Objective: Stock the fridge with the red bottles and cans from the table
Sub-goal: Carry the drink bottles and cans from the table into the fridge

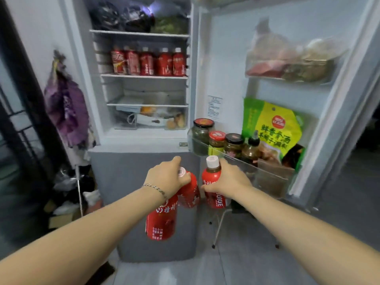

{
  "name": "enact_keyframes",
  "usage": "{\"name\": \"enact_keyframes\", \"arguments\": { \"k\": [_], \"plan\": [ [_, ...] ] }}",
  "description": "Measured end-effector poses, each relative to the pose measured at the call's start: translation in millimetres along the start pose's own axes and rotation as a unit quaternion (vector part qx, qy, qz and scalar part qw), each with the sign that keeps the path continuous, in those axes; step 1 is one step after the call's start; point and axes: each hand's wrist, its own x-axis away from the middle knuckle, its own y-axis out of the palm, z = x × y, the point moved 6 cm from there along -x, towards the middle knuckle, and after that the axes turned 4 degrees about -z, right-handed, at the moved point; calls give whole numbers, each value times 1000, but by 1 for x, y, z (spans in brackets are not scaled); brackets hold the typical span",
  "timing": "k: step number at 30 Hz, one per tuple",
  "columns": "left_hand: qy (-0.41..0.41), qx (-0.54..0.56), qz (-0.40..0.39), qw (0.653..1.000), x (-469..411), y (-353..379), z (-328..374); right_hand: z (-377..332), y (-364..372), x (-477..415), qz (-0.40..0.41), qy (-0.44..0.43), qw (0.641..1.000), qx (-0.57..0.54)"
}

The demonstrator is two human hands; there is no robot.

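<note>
I stand before the open fridge (144,138). My left hand (166,177) grips two red drinks at once: a red can (161,221) hanging below the wrist and a red bottle (190,192) with a white cap beside it. My right hand (228,179) holds another red bottle (213,188) upright by its shoulder, white cap on top. Both hands are level with the grey lower door, below the open compartment. On the middle shelf (144,76) stands a row of red cans and bottles (149,61).
The open door (226,58) on the right carries a lower rack (273,173) with jars (202,133) and a green-yellow packet (271,128), and an upper rack with bagged food (287,62). A purple bag (65,108) hangs on the left wall. A metal stand (220,225) sits on the floor.
</note>
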Motion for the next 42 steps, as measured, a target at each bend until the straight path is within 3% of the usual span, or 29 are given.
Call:
{"name": "enact_keyframes", "arguments": {
  "k": [6, 10, 17, 24, 31, 35, 37, 40, 41, 42],
  "plan": [
    [-61, 35, 68, 995, -96, -35, -80, -78, -3, -120, 21, -74, 997, -13],
    [-59, 14, 98, 993, -159, -61, -122, -132, -9, -186, 62, -112, 992, -21],
    [-26, -2, 195, 980, -293, -144, -189, -218, -54, -313, 183, -116, 973, -84],
    [34, -46, 315, 947, -406, -230, -197, -266, -138, -416, 338, -115, 919, -167],
    [56, -149, 317, 935, -490, -242, -187, -289, -150, -502, 315, -94, 944, -6],
    [48, -170, 293, 940, -530, -230, -197, -282, -133, -546, 278, -81, 957, -20],
    [53, -186, 286, 939, -539, -230, -198, -286, -127, -546, 342, -97, 934, -39],
    [73, -187, 291, 935, -549, -232, -199, -313, -117, -523, 491, -242, 833, -75],
    [84, -180, 297, 934, -552, -232, -200, -325, -111, -519, 484, -303, 817, -78],
    [97, -169, 302, 933, -553, -232, -200, -334, -103, -519, 435, -353, 824, -88]
  ]
}}
